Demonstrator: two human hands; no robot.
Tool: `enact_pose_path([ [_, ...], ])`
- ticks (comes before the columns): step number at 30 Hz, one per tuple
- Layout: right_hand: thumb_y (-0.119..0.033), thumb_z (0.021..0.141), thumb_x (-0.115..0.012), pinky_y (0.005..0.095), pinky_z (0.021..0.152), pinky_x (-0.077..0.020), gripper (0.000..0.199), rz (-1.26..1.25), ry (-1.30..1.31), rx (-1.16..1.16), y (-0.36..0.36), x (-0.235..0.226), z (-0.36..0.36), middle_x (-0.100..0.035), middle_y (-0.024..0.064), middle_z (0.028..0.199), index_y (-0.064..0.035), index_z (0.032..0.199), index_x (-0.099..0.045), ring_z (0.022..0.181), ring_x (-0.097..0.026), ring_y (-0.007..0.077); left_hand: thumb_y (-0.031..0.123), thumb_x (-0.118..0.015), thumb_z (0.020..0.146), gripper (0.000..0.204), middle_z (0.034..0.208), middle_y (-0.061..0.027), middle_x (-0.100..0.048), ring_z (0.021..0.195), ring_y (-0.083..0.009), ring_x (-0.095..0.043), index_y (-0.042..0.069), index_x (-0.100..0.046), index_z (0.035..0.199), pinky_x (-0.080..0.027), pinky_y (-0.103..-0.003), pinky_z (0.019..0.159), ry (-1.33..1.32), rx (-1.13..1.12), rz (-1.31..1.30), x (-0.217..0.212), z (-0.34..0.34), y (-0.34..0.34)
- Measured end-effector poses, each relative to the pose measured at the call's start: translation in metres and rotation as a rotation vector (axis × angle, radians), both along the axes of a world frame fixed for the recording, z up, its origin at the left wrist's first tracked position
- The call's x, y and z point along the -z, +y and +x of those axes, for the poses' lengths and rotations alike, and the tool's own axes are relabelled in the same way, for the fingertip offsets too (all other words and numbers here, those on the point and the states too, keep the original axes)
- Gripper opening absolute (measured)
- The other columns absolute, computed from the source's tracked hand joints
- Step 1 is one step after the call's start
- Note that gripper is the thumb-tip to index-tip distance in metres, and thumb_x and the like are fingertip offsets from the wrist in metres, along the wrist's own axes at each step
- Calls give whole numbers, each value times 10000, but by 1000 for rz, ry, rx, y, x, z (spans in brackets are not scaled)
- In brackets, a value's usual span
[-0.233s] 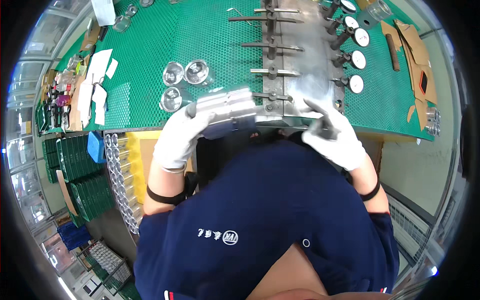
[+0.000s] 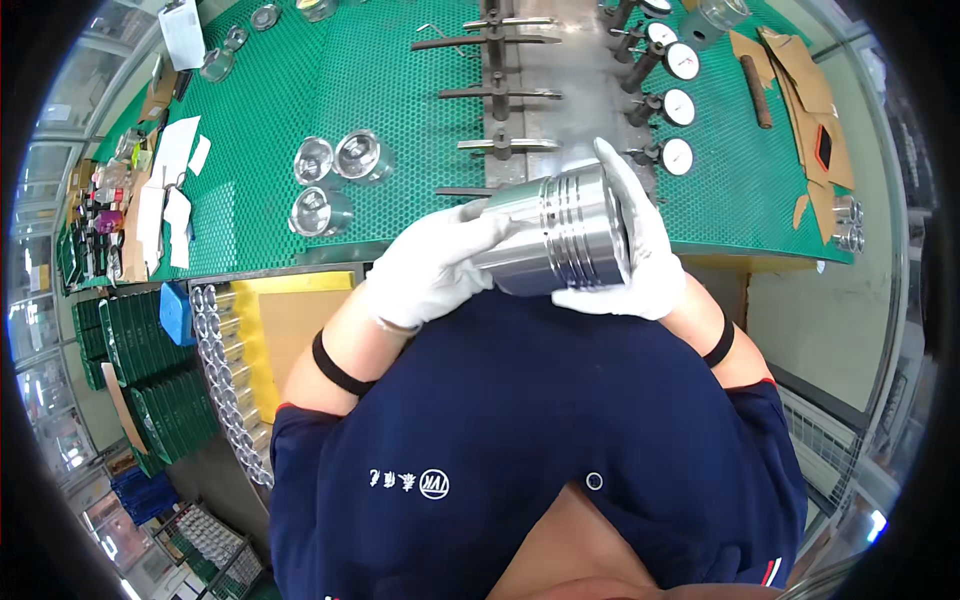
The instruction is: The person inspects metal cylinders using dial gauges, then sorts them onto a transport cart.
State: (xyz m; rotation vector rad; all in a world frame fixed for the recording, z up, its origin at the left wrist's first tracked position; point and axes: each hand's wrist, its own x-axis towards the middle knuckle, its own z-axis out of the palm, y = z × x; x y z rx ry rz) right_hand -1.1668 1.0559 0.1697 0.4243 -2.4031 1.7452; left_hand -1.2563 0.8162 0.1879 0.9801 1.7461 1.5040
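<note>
A shiny metal piston (image 2: 558,232) with ring grooves lies on its side in the air in front of my chest, at the bench's near edge. My left hand (image 2: 437,262), in a white glove, is closed around its skirt end. At the grooved end, my gloved right hand (image 2: 640,250) cups the crown, thumb up along the rim and fingers underneath. Behind the piston stands a metal gauge fixture (image 2: 570,75) with clamp bars on its left and round dial gauges (image 2: 677,157) along its right. The piston hides the fixture's near end.
Three more pistons (image 2: 313,212) stand on the green mat (image 2: 420,180) to the left. Papers (image 2: 178,150) and small items lie at the far left. Below them is a tray of pistons (image 2: 225,360) beside yellow padding. Cardboard (image 2: 805,85) and a brown rod (image 2: 756,92) lie at the right.
The piston has moved right with my left hand and turned its grooved end toward the right. My right hand has come up onto that end. The whole view has shifted slightly.
</note>
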Motion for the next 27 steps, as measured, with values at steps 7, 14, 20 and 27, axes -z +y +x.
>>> enact_pose_path([
  [7, -349, 602, -810, 359, 735, -537, 940, 772, 107, 203, 52, 3, -19, -562, 167, 1087, -41, 1388, -397, 868, -618, 323, 131, -639, 843, 571, 1192, -186, -577, 969, -247, -638, 1, -410, 1350, -508, -339, 849, 540, -214, -328, 41, -14, 54],
  [14, -301, 644, -799, 366, 729, -534, 943, 739, 78, 181, 72, 37, -33, -522, 168, 1182, -51, 1425, -333, 943, -617, 307, 200, -785, 680, 817, 1182, -190, -561, 1086, -349, -553, 5, -378, 1361, -453, -417, 920, 871, -158, -243, 60, -21, 121],
  [20, -263, 777, -718, 376, 857, -504, 807, 267, -264, 338, 90, 70, 4, -589, 237, 1116, 0, 1423, -313, 989, -623, 342, 292, -841, 631, 799, 1164, -167, -585, 1033, -363, -581, 63, -460, 1295, -482, -430, 877, 857, -243, -128, 81, -26, 141],
  [27, -342, 813, -664, 316, 848, -498, 990, 72, -672, 126, 83, 93, 7, -654, 207, 970, 54, 1476, -45, 901, -642, 284, 197, -835, 653, 829, 1201, -204, -542, 1055, -388, -572, 78, -383, 1338, -498, -430, 877, 771, -235, -4, 84, -36, 153],
])
